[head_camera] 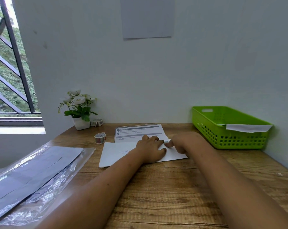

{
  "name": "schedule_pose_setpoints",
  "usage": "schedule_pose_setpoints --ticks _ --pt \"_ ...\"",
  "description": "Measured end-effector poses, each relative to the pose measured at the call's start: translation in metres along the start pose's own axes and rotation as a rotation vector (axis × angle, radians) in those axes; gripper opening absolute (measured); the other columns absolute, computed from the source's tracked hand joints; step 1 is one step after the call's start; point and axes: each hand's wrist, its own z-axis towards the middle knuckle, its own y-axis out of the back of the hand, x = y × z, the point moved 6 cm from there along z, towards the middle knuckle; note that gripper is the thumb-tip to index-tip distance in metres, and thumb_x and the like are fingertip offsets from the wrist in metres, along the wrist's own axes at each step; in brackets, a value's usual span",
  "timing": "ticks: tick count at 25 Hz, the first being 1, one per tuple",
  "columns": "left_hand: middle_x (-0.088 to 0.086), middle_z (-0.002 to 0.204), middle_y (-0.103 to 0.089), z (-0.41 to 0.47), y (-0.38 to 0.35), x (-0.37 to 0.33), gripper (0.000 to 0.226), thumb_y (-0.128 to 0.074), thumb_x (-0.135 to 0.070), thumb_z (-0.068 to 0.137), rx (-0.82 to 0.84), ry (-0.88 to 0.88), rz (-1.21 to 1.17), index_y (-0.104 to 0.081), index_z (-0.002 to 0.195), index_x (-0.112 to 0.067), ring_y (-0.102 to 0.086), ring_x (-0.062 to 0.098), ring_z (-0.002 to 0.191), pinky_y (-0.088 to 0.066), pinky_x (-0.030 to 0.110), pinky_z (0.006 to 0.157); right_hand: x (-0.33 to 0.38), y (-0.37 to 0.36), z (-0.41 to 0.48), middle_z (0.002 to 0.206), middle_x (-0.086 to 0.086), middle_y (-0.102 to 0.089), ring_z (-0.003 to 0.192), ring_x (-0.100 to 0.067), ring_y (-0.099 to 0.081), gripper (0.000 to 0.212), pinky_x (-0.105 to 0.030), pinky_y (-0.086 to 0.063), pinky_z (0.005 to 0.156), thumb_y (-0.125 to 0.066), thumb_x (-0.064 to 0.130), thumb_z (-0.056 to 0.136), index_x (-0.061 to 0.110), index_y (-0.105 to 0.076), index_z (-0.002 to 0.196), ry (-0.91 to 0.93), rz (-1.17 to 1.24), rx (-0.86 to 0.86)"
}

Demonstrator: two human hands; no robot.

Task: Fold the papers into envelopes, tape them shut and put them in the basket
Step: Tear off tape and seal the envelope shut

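folded paper (117,152), white, smooth and rectangular with a faint blue scribble, lay on the grained wooden table (173,187) just left of the green basket (230,139), pressed flat under the left hand (150,149), whose fingers were spread nearly straight. the right hand (183,142), between that hand and the basket, had its fingers curled and pinched a small pale-blue piece of tape (166,141) at the paper's far edge. the basket was perforated plastic, a white envelope (248,128) resting inside it against its near rim.
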Motion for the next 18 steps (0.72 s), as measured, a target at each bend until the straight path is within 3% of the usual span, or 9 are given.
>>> schedule_pose_setpoints --ticks 3,6,10,13,15,18 --pt "0.002 0.153 -0.029 0.003 0.0 0.002 0.057 -0.029 -0.051 0.096 -0.01 -0.001 0.007 -0.028 0.147 -0.026 -0.023 0.031 0.135 -0.027 0.045 0.107 0.003 -0.007 0.011 0.141 -0.006 -0.045 0.125 -0.029 -0.047 0.045 -0.042 -0.046 0.095 -0.035 0.03 0.097 0.037 -0.038 0.141 -0.025 -0.058 -0.015" --pt "0.003 0.151 -0.032 0.0 0.001 0.001 0.057 -0.03 -0.05 0.096 -0.014 0.009 0.009 -0.032 0.146 -0.024 -0.026 0.03 0.134 -0.029 0.044 0.106 0.005 -0.016 0.017 0.141 -0.01 -0.038 0.129 -0.034 -0.039 0.049 -0.046 -0.049 0.091 -0.037 0.035 0.097 0.043 -0.027 0.145 -0.042 -0.108 -0.053" --pt "0.003 0.145 -0.042 -0.019 0.02 0.004 0.058 -0.044 -0.052 0.091 -0.184 0.055 -0.05 -0.045 0.137 -0.017 -0.037 0.024 0.131 -0.032 0.04 0.105 -0.002 -0.019 0.014 0.142 -0.007 -0.039 0.129 -0.029 -0.041 0.045 -0.045 -0.048 0.095 -0.044 0.016 0.092 0.022 -0.045 0.136 -0.068 -0.076 -0.151" --pt "0.003 0.141 -0.046 -0.049 0.051 0.058 0.056 -0.054 -0.047 0.087 -0.364 0.371 -0.08 -0.045 0.135 -0.021 -0.041 0.025 0.129 -0.037 0.04 0.102 -0.013 -0.013 0.009 0.139 -0.008 -0.048 0.125 -0.027 -0.049 0.042 -0.038 -0.046 0.097 -0.041 0.007 0.089 0.014 -0.053 0.129 -0.019 0.035 -0.189" --pt "0.009 0.141 -0.044 -0.074 0.055 0.098 0.059 -0.058 -0.042 0.086 -0.286 0.612 -0.128 -0.042 0.137 -0.016 -0.04 0.029 0.129 -0.039 0.04 0.1 -0.017 -0.01 0.007 0.132 -0.011 -0.056 0.117 -0.027 -0.054 0.036 -0.032 -0.046 0.084 -0.042 0.005 0.089 0.008 -0.058 0.12 -0.004 0.139 -0.198" --pt "0.012 0.136 -0.049 -0.092 0.044 0.125 0.062 -0.066 -0.036 0.083 -0.176 0.766 -0.251 -0.041 0.134 -0.01 -0.046 0.029 0.124 -0.041 0.036 0.096 -0.018 -0.007 -0.002 0.123 -0.014 -0.061 0.11 -0.028 -0.058 0.027 -0.026 -0.036 0.071 -0.045 0.015 0.094 0.003 -0.063 0.111 -0.038 0.328 -0.232"
